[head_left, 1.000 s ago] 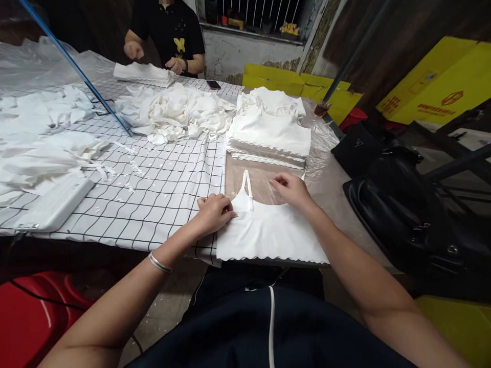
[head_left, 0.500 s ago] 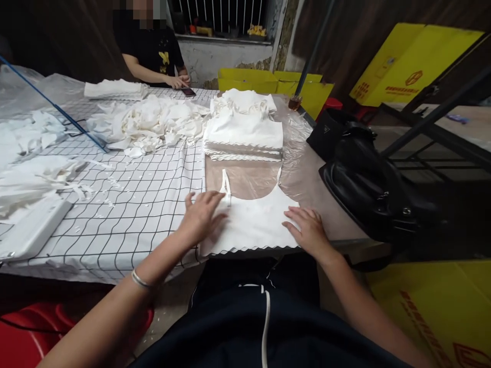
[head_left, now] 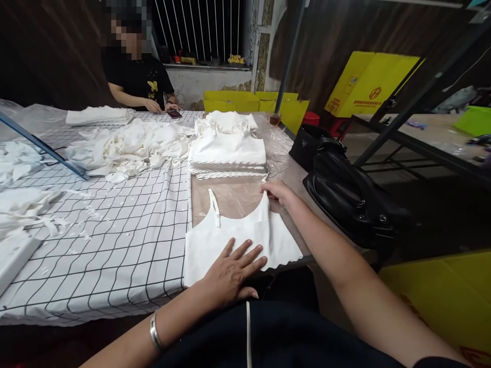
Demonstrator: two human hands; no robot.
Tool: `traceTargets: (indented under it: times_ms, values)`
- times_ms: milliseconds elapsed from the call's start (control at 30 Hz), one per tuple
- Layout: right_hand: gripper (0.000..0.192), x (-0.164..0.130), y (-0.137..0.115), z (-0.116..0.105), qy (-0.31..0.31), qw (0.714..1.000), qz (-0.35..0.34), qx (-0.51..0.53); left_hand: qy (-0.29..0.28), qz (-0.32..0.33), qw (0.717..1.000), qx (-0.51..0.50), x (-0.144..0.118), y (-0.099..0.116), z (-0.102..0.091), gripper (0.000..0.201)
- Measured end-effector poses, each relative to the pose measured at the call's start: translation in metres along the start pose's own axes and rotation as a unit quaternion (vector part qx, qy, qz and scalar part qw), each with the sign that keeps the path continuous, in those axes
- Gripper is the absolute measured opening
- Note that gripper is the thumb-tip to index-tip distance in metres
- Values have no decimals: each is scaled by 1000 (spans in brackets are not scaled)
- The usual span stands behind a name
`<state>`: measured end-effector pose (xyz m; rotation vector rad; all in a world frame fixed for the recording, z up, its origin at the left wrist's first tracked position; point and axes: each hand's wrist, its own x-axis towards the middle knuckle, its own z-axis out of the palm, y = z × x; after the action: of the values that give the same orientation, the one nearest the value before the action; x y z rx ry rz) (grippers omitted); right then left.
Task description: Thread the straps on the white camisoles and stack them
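- White top (head_left: 230, 240), scalloped hem, flat at the table's near edge.
- Cloth (head_left: 115, 225): white with a black grid, over the table's left part.
- Bare table (head_left: 233, 197): brown, under clear plastic.
- Stack (head_left: 227, 151) and loose heap (head_left: 126, 145), all white.
- Silver bangle (head_left: 154, 332) on the left wrist.
- Bag (head_left: 353, 199) off the right edge: glossy black.
- Boxes (head_left: 368, 84): bright yellow, red print.
- Co-worker's shirt (head_left: 134, 76): black, yellow motif.

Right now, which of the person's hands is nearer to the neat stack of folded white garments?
The right hand. It pinches a strap of the white top just below the stack; the left hand lies flat on the top's lower hem, farther away.
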<state>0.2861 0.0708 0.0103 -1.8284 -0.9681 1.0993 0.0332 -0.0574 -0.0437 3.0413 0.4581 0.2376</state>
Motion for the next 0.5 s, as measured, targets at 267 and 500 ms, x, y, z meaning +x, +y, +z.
traceTargets:
  times_ms: [267,500]
  values:
    - [18,38,-66,-41,9,991,41,130,-9,22,999,23,-7,-5,5,69]
    - [14,35,-103,-46,56,986,-23,157,-12,-9,999,-38,64,16,-36,48]
